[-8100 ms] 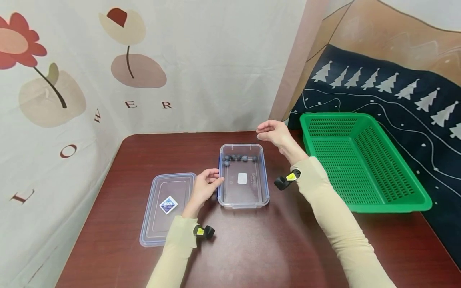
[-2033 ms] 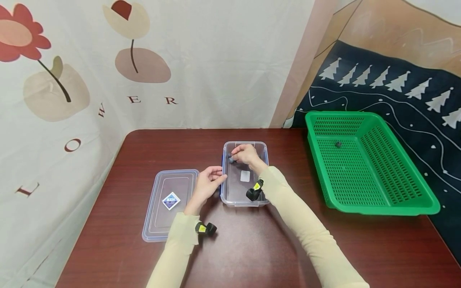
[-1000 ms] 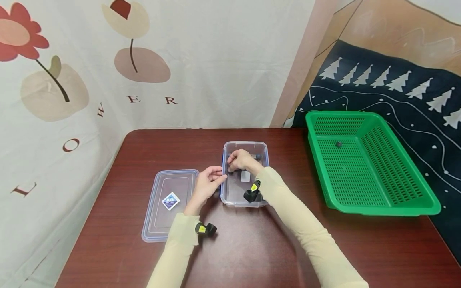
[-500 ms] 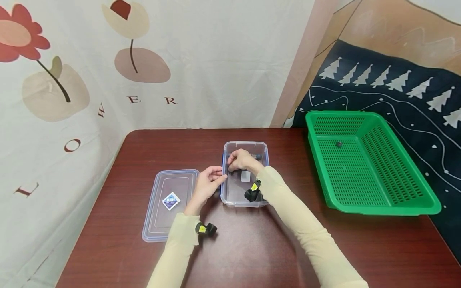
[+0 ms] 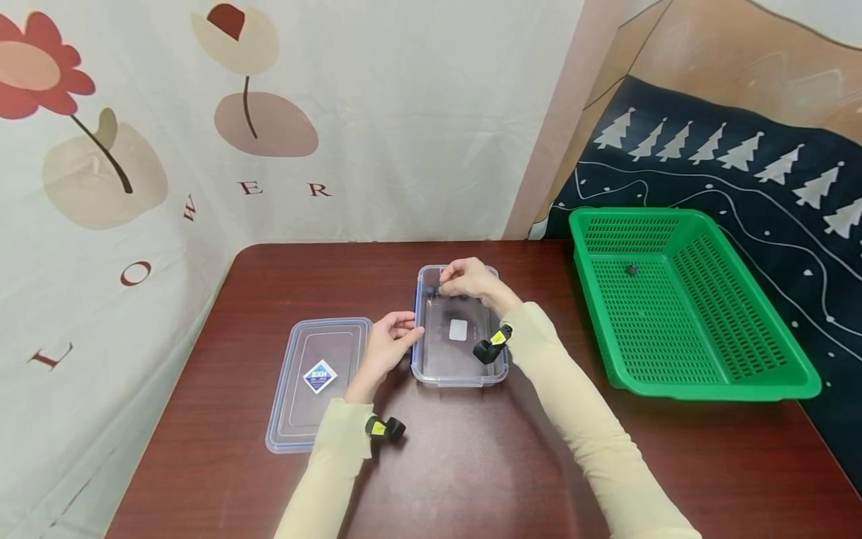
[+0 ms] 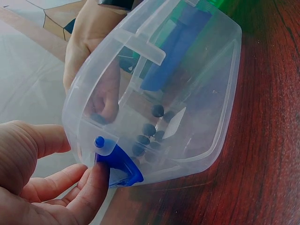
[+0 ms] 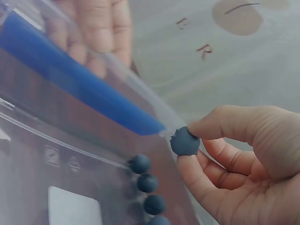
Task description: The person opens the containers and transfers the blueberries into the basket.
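Observation:
My left hand (image 5: 385, 348) holds the left rim of a clear plastic box (image 5: 461, 380), thumb and fingers on either side. In the left wrist view those fingers lie by the box's blue latch (image 6: 123, 164). At the box's far end, my right hand (image 5: 474, 281) pinches a blueberry (image 7: 185, 141) between thumb and index finger, up near the rim. Several more blueberries (image 7: 147, 183) sit in a row on the box floor, partly hidden by the right hand in the head view. One blueberry (image 5: 631, 269) lies in the green basket (image 5: 734, 391).
To the left of the box, its clear lid (image 5: 323, 419) with a blue diamond label lies flat on the brown table (image 5: 431, 479). The green basket stands at the right, beyond my right arm. A printed curtain (image 5: 404, 112) hangs behind the table's back edge.
Since the oldest frame, a blueberry has come to lie in the basket. In the last half second my right hand has risen toward the box's far end with a blueberry. My left hand stays put.

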Demonstrator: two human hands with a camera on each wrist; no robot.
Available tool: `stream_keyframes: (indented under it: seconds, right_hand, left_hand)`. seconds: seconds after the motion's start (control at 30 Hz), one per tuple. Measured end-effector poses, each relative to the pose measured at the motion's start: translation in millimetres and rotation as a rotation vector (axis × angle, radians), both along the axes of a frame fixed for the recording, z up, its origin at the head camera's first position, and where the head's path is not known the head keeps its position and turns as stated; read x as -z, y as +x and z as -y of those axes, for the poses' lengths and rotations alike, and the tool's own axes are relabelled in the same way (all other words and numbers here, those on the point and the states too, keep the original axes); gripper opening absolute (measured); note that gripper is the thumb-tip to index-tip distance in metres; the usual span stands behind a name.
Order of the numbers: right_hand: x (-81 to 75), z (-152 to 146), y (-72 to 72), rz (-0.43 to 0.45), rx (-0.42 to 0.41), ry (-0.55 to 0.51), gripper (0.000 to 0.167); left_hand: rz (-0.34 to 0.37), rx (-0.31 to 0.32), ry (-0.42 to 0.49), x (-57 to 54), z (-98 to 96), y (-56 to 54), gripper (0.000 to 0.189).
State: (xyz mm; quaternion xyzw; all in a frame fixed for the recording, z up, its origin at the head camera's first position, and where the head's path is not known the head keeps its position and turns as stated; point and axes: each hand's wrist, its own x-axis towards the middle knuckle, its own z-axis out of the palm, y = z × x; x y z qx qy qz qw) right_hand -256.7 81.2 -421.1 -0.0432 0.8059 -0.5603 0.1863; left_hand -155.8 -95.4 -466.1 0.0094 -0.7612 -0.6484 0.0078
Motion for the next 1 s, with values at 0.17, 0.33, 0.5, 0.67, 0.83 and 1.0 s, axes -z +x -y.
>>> stream_keyframes:
  seconds: [0.17,0.33,0.5,0.67,0.83,1.0]
  right_hand:
    - [-11.7,-13.8,-0.8,-0.024,0.026,-0.029,0.011]
    - [-28.0,-28.7,-0.4,-0.059,0.047,-0.049,0.012]
    - [-46.2,-47.4,0.6,-0.111,0.067,0.0,0.014]
    - [-61.8,-67.8,1.8,-0.159,0.107,0.026,0.014]
    - [-72.2,-89.8,3.8,-0.202,0.137,0.014,0.016]
    - [-78.9,-116.9,8.4,-0.231,0.16,-0.018,0.016]
  left_hand:
    - [0.007,0.001,-0.01,0.7,-0.3,-0.9,0.03]
    - [0.02,0.002,-0.01,0.8,-0.4,-1.3,0.032]
    - [0.024,0.0,-0.012,0.7,0.3,-1.7,0.033]
    - [0.022,-0.004,-0.014,0.3,0.6,-1.6,0.031]
    - [0.012,0.003,-0.021,3.0,0.9,-1.9,0.031]
    - [0.025,0.01,-0.014,-0.4,0.9,-1.4,0.032]
